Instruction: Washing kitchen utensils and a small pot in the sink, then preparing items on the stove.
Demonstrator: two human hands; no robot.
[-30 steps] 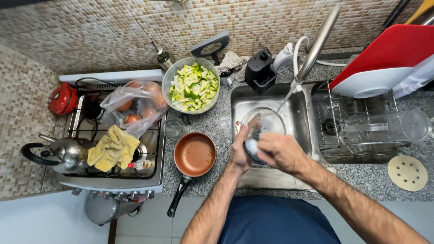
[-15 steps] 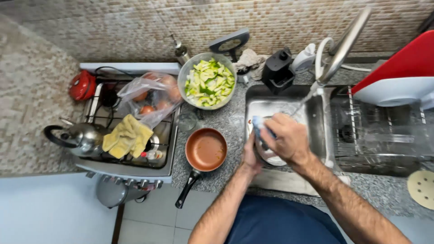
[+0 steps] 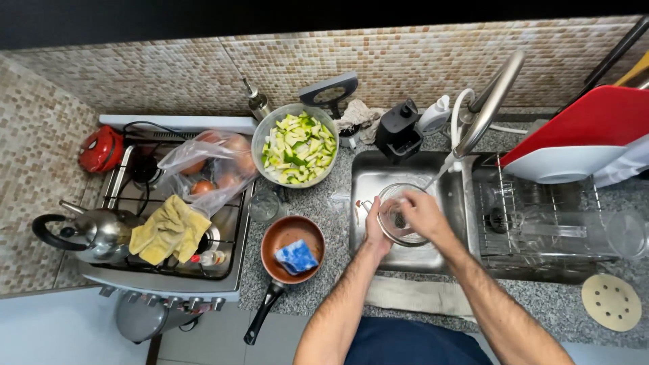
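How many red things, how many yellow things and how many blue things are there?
Red: 2, the small round pot and the cutting board
Yellow: 1, the cloth
Blue: 1, the sponge in the frying pan
Total: 4
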